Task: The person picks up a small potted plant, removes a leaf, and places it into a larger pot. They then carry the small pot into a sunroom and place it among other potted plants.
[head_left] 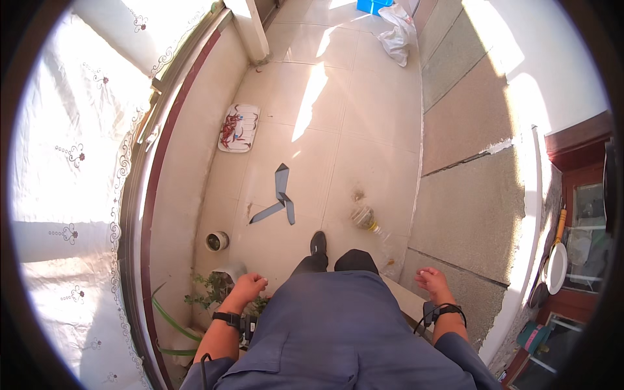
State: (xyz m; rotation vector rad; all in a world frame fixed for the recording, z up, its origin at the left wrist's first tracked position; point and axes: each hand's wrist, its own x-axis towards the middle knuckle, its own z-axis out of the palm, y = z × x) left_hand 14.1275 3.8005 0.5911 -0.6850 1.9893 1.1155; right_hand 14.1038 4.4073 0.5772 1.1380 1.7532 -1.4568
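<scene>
The left hand, loosely curled and holding nothing, hangs just above the green potted plant on the floor, clearly nearer to it than the right hand, also curled on nothing.

Pale glazed floor tiles shine glossy in the sun, the grey wall panels look rough and matt, the white embroidered curtain hangs soft cloth.
</scene>
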